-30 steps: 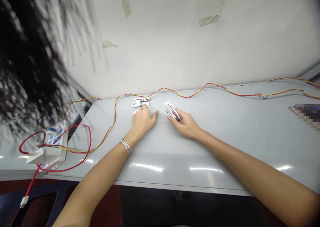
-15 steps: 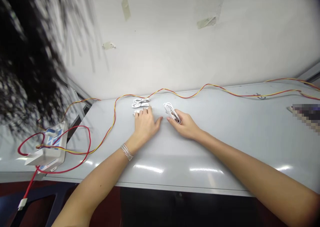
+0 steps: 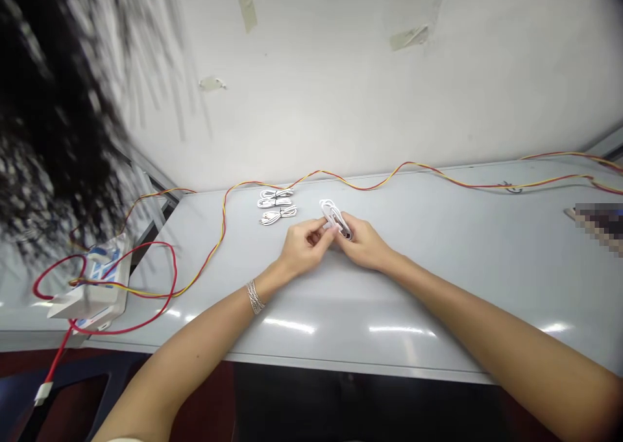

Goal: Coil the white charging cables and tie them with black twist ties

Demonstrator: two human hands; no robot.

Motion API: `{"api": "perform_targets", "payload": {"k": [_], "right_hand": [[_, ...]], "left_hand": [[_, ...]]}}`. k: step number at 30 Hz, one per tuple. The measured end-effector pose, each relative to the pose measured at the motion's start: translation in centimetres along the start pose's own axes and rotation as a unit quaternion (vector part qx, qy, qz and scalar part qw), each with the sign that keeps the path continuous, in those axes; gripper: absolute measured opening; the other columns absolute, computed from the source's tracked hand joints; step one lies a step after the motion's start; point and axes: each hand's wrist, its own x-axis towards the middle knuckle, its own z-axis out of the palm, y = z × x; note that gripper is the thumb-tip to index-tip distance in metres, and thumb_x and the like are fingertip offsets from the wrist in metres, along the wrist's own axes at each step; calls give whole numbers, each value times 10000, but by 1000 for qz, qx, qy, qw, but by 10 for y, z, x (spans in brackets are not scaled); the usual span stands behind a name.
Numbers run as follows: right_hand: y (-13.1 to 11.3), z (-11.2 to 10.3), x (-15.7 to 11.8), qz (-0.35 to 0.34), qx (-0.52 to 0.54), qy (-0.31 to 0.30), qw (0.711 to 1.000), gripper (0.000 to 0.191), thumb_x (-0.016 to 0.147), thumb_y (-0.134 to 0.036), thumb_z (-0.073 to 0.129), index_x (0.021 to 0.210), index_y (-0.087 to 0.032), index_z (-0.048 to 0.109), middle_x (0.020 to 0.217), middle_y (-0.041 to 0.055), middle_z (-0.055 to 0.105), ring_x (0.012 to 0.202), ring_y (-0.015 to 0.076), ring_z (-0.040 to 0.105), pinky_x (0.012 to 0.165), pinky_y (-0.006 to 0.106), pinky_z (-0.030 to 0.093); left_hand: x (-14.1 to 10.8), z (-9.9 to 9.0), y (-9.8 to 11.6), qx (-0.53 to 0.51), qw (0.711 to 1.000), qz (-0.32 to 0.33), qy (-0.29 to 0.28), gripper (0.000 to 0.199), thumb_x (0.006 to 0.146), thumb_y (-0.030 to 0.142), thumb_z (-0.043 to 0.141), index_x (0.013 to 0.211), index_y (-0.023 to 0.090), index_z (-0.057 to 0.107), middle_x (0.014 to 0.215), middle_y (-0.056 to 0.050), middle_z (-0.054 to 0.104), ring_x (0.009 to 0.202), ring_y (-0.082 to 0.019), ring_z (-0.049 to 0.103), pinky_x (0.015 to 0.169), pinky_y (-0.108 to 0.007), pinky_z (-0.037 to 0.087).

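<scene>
A coiled white cable (image 3: 331,213) is held up over the table, its loops pointing away from me. My right hand (image 3: 363,242) grips it from the right, fingers closed around its near end. From the left, my left hand (image 3: 309,244) pinches the same cable between thumb and fingertips; the exact part pinched is partly hidden. Beyond my left hand, several bundled white cables (image 3: 276,199) lie on the table, one behind another, each bound with a dark tie. The nearest white bundle (image 3: 277,215) shows a plug at its left end.
A twisted red-and-yellow wire (image 3: 360,187) runs along the back of the grey table (image 3: 438,234). At left, a white power strip (image 3: 104,280) sits with a looping red cord (image 3: 172,267). A blurred-out object (image 3: 598,224) lies far right. Dark strands (image 3: 58,117) hang upper left.
My left hand has left the nearest bundle on the table and moved right to the cable in my right hand, pinching it. My right hand has stayed nearly in place.
</scene>
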Motion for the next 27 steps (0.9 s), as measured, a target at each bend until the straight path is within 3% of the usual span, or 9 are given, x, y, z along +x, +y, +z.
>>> {"api": "perform_targets", "payload": {"k": [9, 15, 19, 23, 27], "right_hand": [[-6, -3, -1, -49, -23, -65, 996, 132, 903, -266, 477, 945, -187, 574, 901, 50, 647, 770, 178, 580, 731, 306, 448], [-5, 2, -2, -81, -64, -61, 993, 93, 800, -147, 523, 815, -185, 606, 870, 46, 683, 775, 176, 619, 727, 274, 447], [-11, 4, -2, -38, -112, -69, 991, 147, 761, -136, 538, 805, -191, 667, 843, 49, 718, 730, 182, 638, 670, 261, 429], [-19, 4, -4, 20, -138, -55, 989, 155, 776, -166, 537, 804, -206, 684, 799, 40, 730, 678, 185, 629, 614, 265, 387], [-18, 4, -3, 28, -130, -44, 990, 110, 803, -211, 562, 742, -206, 653, 747, 41, 717, 635, 176, 598, 585, 273, 352]], "left_hand": [[3, 1, -5, -72, 996, -22, 37, 269, 770, 416, 773, 821, 154, 797, 547, 23, 520, 512, -88, 429, 512, -241, 360], [1, 2, 0, -68, 998, 5, 4, 272, 773, 414, 775, 705, 151, 774, 670, -48, 692, 597, -123, 547, 578, -256, 432], [-1, 3, 2, -42, 999, 23, 3, 307, 795, 439, 749, 684, 153, 765, 685, -54, 708, 616, -134, 574, 601, -265, 461], [-4, 5, 3, -29, 999, 1, 20, 347, 804, 459, 732, 670, 140, 739, 620, -36, 659, 564, -115, 521, 541, -253, 425], [-5, 6, 4, -39, 999, -16, 33, 355, 837, 450, 696, 660, 142, 698, 605, -28, 628, 539, -107, 501, 507, -245, 408]]}}
